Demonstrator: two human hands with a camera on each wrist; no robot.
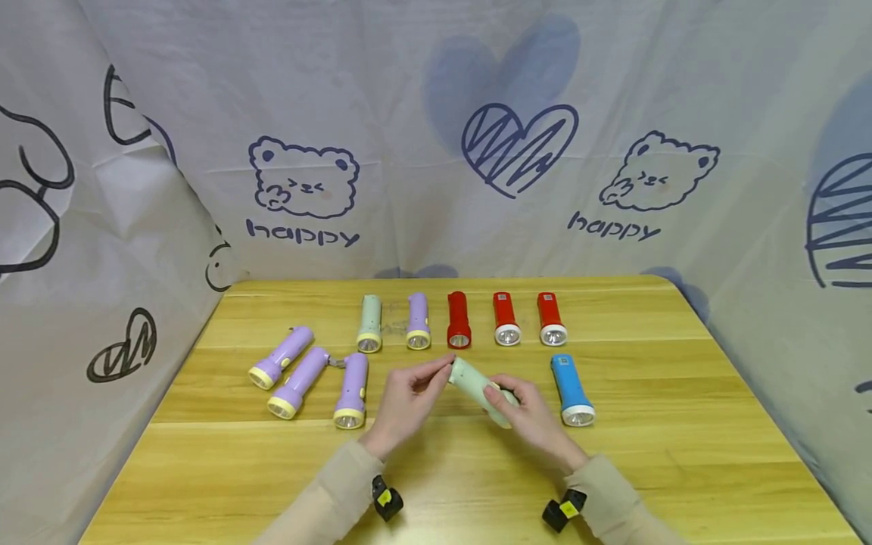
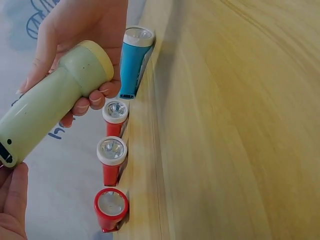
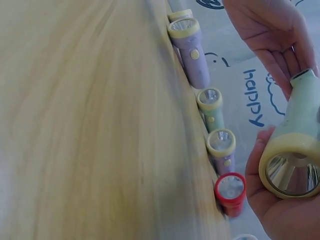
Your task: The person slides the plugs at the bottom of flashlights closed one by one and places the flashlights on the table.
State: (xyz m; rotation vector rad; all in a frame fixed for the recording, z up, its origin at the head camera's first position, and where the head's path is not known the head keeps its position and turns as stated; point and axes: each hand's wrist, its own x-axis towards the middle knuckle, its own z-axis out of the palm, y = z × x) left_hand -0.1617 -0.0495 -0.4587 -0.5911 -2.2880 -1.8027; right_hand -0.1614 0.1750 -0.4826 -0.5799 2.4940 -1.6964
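R hand [image 1: 527, 412] grips green torch [image 1: 477, 384] (tilted) w/ L hand [image 1: 409, 393] pinching tail [image 1: 459, 371]

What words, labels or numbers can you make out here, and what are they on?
"happy": backdrop cloth, under the left bear drawing.
"happy": same cloth, under the right bear drawing.
Cut-off E-like mark: cloth, left side; letter or drawing, cannot tell.
Small square labels: blue flashlight and two white-rimmed red flashlights; too small to read.
Held green flashlight: nothing readable.
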